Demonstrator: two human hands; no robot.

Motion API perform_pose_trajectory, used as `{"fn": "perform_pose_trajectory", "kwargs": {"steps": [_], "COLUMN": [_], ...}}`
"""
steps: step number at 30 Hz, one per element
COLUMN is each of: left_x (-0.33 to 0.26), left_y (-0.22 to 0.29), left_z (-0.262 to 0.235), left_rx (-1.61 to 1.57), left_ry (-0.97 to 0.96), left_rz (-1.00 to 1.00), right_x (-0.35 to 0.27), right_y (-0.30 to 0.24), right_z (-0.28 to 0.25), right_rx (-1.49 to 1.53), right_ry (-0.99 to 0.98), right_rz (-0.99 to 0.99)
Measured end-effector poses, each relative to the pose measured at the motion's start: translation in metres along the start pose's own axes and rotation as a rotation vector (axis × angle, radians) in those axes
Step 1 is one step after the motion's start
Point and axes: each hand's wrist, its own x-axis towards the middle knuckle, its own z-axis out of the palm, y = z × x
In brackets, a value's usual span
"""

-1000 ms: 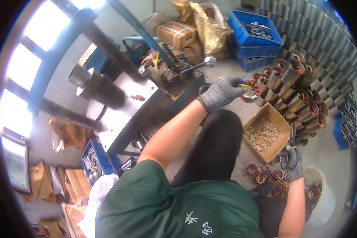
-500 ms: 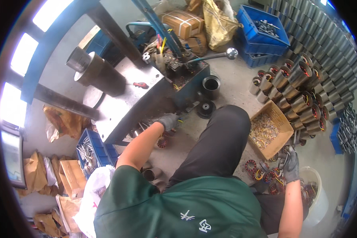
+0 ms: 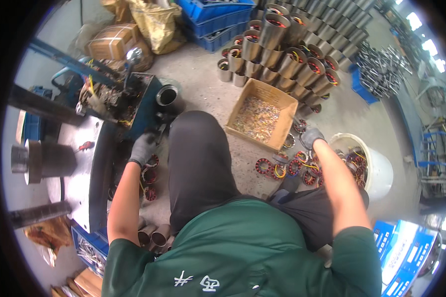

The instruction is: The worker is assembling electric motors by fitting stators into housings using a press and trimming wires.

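My left hand [image 3: 142,149], in a grey glove, is beside the metal press table, with its fingers curled. A small shiny piece shows at its fingertips, too unclear to name. Below it lie several red-wound motor stators [image 3: 150,193]. My right hand [image 3: 312,137], also gloved, is closed just right of a cardboard box [image 3: 286,129] holding small coloured bits. A thin grey piece shows near its fingers; whether they grip it is unclear. More stators with yellow wires [image 3: 263,167] lie on the floor below that hand.
Metal cylinders [image 3: 272,30], some with wound stators inside, stand stacked at the back. A white bucket [image 3: 379,171] of stators is at right. Blue crates [image 3: 215,32] stand at the back, and a red screwdriver [image 3: 85,146] lies on the press table. Short tubes [image 3: 160,234] lie below my left forearm.
The view has swung to the right, so the press shifts left and the bucket shows more fully. My right hand has moved up from the loose stators to beside the cardboard box.
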Motion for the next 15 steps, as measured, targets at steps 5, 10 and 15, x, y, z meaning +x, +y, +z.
{"fn": "perform_pose_trajectory", "kwargs": {"steps": [5,10,15], "left_x": [0.045,0.040,0.047], "left_y": [0.260,0.430,0.455], "left_z": [-0.089,-0.097,0.013], "left_rx": [-0.662,-1.199,-0.860], "left_ry": [0.215,0.042,0.051], "left_rz": [0.299,0.507,0.548], "right_x": [0.034,0.014,0.003], "right_y": [0.078,0.043,0.009], "right_z": [0.136,0.260,0.227], "right_rx": [0.241,1.210,0.046], "right_ry": [0.153,0.481,-0.149], "right_rz": [0.310,0.669,0.306]}}
